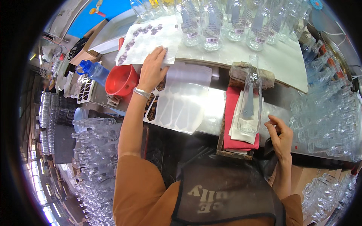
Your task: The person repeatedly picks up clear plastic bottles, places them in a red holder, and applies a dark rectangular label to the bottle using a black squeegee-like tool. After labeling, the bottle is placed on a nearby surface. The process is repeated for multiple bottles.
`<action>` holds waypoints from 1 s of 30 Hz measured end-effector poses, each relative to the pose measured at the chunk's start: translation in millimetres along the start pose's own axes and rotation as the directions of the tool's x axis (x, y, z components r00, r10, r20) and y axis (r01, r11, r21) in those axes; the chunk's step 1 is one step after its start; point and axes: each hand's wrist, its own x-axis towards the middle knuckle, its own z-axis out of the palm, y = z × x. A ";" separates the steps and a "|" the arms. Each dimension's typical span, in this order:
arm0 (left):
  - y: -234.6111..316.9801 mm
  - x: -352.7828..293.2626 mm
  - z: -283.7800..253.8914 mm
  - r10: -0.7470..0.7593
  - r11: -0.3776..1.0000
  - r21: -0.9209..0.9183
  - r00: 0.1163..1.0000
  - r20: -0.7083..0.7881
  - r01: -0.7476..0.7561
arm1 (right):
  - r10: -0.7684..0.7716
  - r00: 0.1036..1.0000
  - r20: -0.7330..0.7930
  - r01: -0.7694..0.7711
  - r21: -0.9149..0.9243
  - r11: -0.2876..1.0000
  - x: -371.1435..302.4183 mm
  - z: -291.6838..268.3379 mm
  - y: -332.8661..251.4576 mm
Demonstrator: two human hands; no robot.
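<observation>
My left hand lies with fingers stretched out on the near right part of a white sheet of dark-printed labels, its thumb apart from the fingers. A small greyish patch shows by its fingertips; I cannot make out what it is. A clear glass bottle with a greyish label rests on folded white cloths and a red cloth in a narrow wooden tray, its neck over a rolled, worn cloth. Just right of the bottle's base is my right hand, fingers loosely curled and apart, holding nothing I can see.
Several clear bottles stand upright on the white board ahead. A backing sheet lies below my left hand. Left of it are a red bucket and a blue water bottle. Stacked glass bottles line the left and right.
</observation>
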 end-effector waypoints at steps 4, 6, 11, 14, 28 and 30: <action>5.3 -10.9 11.8 -0.082 0.993 -0.093 0.984 -0.160 0.068 | 0.044 0.999 0.018 -0.047 0.162 0.986 -13.4 -4.6 -6.6; 17.4 -21.7 5.2 -0.164 0.971 -0.195 0.977 -0.137 0.136 | 0.019 0.995 0.103 -0.034 0.156 0.987 -18.4 -2.1 -7.9; 95.2 -31.4 -18.4 -0.417 0.159 -0.846 0.811 0.410 0.509 | -0.144 0.988 0.056 0.150 -0.135 0.979 -16.5 21.3 -19.4; 180.0 -12.3 -26.2 -0.176 0.398 -0.869 0.954 0.243 0.294 | -0.165 0.986 -0.016 0.157 -0.231 0.960 -17.0 27.6 -11.7; 265.6 -50.0 -32.0 0.264 0.755 -0.630 0.964 0.033 -0.185 | -0.147 0.988 0.035 0.151 -0.193 0.969 -13.9 23.9 -20.8; 259.3 -36.4 -24.0 0.160 0.699 -0.705 0.987 -0.015 -0.124 | -0.128 0.989 0.072 0.135 -0.104 0.985 -12.1 16.6 -18.8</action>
